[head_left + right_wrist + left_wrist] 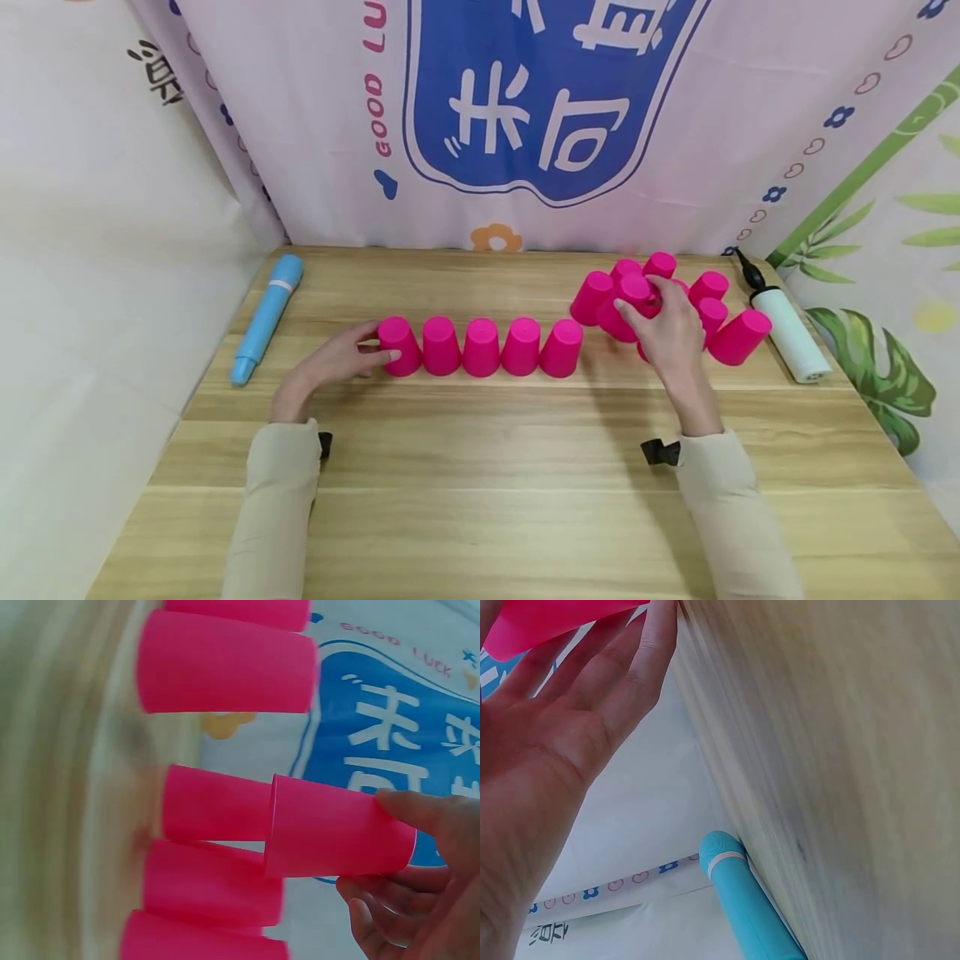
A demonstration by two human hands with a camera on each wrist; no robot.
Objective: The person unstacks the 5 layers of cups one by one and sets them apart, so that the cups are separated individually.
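Several pink plastic cups stand upside down in a straight row across the table. My left hand (341,360) holds the leftmost cup (401,347) of that row, thumb on its near side and fingers behind it. In the left wrist view, part of this cup (551,622) shows above the palm. My right hand (670,325) pinches another pink cup (337,829) near its narrow base, its rim raised off the table. This cup overlaps a group of further upside-down pink cups (738,337) at the right, some partly hidden behind the hand.
A light blue capped cylinder (267,319) lies at the table's left edge. Along the right edge lies a pale hand pump (793,337) with a black nozzle. A printed curtain (315,150) hangs behind the wooden table (480,483).
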